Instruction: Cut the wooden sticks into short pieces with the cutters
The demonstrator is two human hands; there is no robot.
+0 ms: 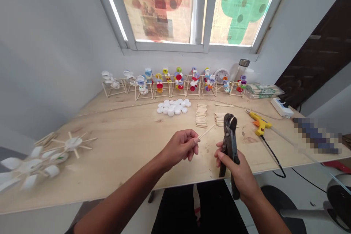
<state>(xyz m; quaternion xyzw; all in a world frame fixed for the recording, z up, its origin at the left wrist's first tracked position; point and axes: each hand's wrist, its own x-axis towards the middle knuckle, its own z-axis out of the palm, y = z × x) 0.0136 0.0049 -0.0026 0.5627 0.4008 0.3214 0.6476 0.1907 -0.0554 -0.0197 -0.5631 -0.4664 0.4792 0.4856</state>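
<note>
Between thumb and fingers, my left hand (183,144) pinches a thin wooden stick (207,131) that points up and to the right. My right hand (235,165) is wrapped round the handles of a black hand cutter (229,139), its jaws upward and spread a little. The cutter is to the right of the stick and apart from it. Just beyond my hands lie a stack of short wooden sticks (201,116) and a second stack of sticks (219,119), partly behind the cutter. White bottle caps (172,107) are grouped further left.
A yellow glue gun (261,123) with a black cord lies at right, near a white power strip (282,107). Small stick-and-cap wheel models (178,82) line the back, beside a white fan (221,76). Stick wheels (73,143) lie at the left.
</note>
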